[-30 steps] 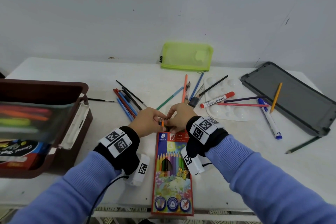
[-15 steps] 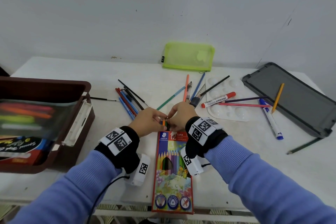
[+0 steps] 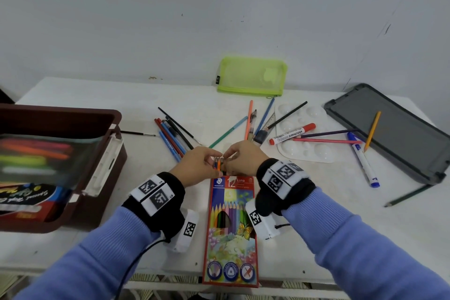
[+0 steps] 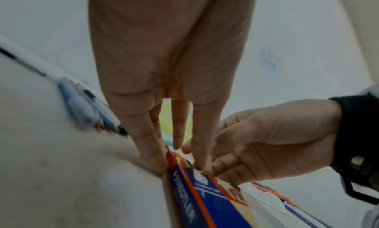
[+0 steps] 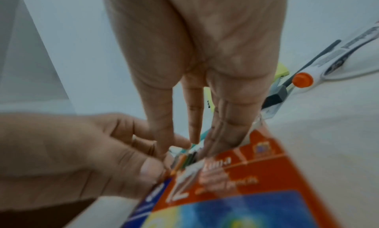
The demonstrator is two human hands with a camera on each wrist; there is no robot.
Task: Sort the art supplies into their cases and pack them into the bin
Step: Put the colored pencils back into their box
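Both hands meet at the far end of the pencil box (image 3: pixel 230 229), which lies flat at the near edge of the tabletop (image 3: pixel 304 214), its open mouth pointing toward twelve o'clock. The left hand (image 3: pixel 198 165) pinches the mouth's left corner, thumb and fingers curled on the cardboard, seemingly to keep the box from sliding. The right hand (image 3: pixel 239 157) has its grip pressed down on the pencil ends (image 3: pixel 218 164), orange and dark ones sticking out of the opening; I would guess it is nudging them level so the flap can shut. Whether its fingers pinch a single pencil or only push, I cannot tell. Plenty remains unsorted: a pencil cluster (image 3: pixel 171 136) at eleven o'clock of the hands, more pencils and a red marker (image 3: pixel 292 133) over the white palette (image 3: pixel 314 151) at one o'clock, a blue marker (image 3: pixel 364 161) at two, a green pouch (image 3: pixel 252 75) against the wall at twelve. The brown bin (image 3: pixel 107 165) waits at nine o'clock, some packs already inside, its grey lid (image 3: pixel 399 131) off at two o'clock with a yellow pencil (image 3: pixel 372 129) lying across it.
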